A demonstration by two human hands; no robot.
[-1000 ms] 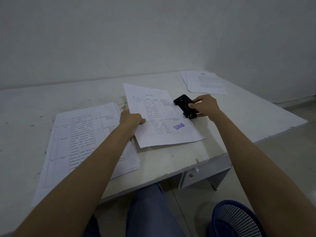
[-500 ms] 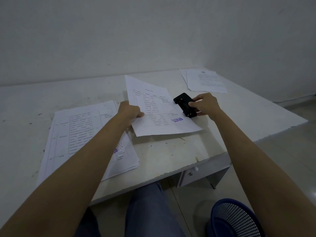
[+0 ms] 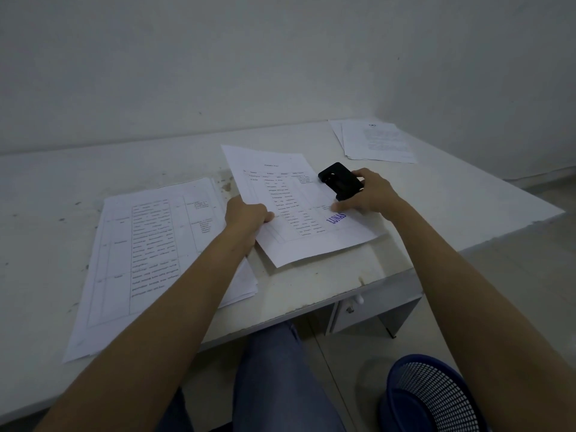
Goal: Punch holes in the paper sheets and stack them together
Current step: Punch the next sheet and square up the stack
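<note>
One sheet (image 3: 293, 207) is pinched at its nine o'clock edge by the left hand (image 3: 246, 216). Right hand (image 3: 371, 194) fingers (image 3: 358, 174) clamp the punch (image 3: 339, 180) at the sheet's three o'clock edge.

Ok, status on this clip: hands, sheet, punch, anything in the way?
Left hand grips the stamped sheet by its left edge. Right hand holds the black hole punch at the sheet's right edge. Nothing blocking.

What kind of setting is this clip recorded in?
Probably a plain office or clerical room: a white desk with a small drawer, stacks of printed forms, a black hole punch, and a blue mesh wastebasket beside it.
</note>
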